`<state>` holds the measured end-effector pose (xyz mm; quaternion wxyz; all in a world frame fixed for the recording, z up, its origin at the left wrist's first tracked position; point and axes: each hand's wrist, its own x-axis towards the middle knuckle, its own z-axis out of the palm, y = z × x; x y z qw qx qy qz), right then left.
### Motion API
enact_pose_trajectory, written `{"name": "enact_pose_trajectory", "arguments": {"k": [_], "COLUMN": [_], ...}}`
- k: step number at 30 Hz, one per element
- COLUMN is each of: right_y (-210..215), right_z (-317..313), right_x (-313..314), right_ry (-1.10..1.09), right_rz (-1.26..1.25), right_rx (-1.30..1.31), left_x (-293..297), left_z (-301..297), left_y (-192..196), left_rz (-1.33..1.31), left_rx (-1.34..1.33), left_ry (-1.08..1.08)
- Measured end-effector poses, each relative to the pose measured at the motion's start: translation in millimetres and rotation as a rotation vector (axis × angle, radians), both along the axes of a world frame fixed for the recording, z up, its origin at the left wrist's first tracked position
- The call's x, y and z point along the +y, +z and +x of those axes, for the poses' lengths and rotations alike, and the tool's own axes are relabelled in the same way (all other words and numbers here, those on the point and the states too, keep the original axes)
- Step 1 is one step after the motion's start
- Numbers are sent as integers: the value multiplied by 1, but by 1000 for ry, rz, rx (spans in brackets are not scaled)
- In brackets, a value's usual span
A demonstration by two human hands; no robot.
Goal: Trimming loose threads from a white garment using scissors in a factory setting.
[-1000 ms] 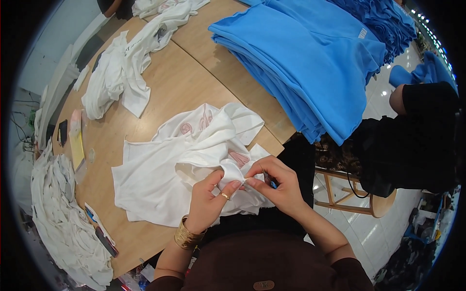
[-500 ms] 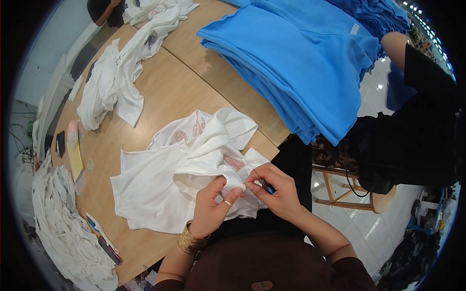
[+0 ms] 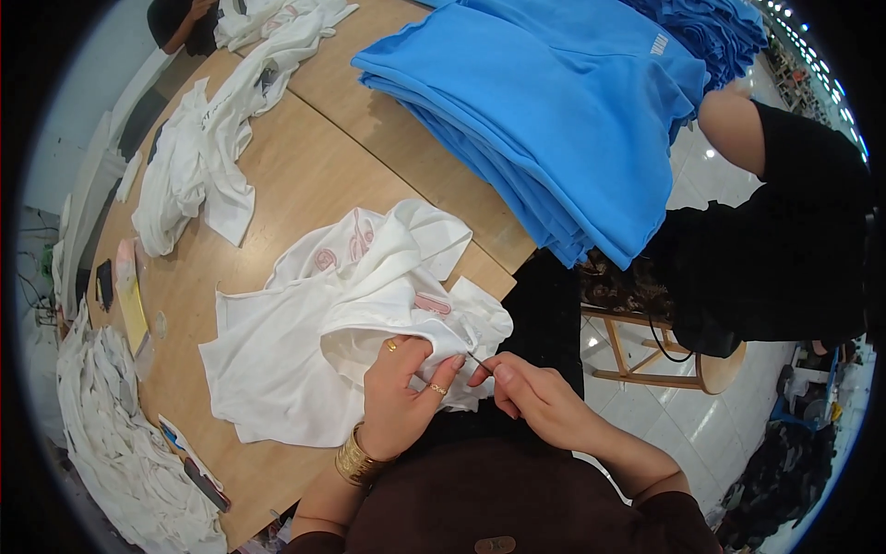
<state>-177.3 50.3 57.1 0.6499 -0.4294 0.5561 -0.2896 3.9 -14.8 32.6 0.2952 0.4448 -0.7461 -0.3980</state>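
Note:
A white garment [image 3: 286,360] with pink print lies bunched on the wooden table [image 3: 314,185] at its near edge. My left hand [image 3: 399,397], with rings and a gold bracelet, pinches the garment's curved hem between thumb and fingers. Close to its right, my right hand [image 3: 535,397] grips a thin dark pointed tool [image 3: 478,362]. The tip of this tool meets the cloth just beyond my left thumb. Most of the tool is hidden in my fingers, so its exact kind does not show.
Folded blue garments [image 3: 526,111] are stacked at the far right. White garments lie at the far left [image 3: 189,175] and near left [image 3: 129,443], beside a dark-handled tool [image 3: 205,485]. A person in black [image 3: 766,249] is near a wooden stool [image 3: 724,369]; another person [image 3: 185,23] is far left.
My right hand has drawn back slightly from the cloth and turned, and the thin tool now shows pointing at the hem. My left hand keeps its pinch. The whole view has shifted a little.

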Motion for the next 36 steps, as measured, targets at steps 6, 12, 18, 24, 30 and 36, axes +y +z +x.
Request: {"name": "enact_pose_trajectory", "arguments": {"k": [6, 12, 18, 24, 30, 36], "right_y": [1, -1, -18, -8, 1, 0], "right_z": [1, 2, 9, 0, 1, 1], "right_x": [1, 3, 5, 8, 13, 11], "right_ry": [-11, -31, -131, -205, -120, -115], "right_rz": [-20, 3, -42, -31, -2, 22], "right_rx": [56, 65, 62, 90, 114, 107], "left_x": [0, 1, 5, 6, 5, 7], "left_z": [-2, -3, -5, -8, -11, -13], "left_y": [-2, -4, -5, -3, -2, -3], "left_rz": [-74, -89, -75, 17, -22, -73], "left_rx": [-26, -11, 27, 60, 64, 60], "left_ry": [-25, -34, -43, -23, -24, -38]}}
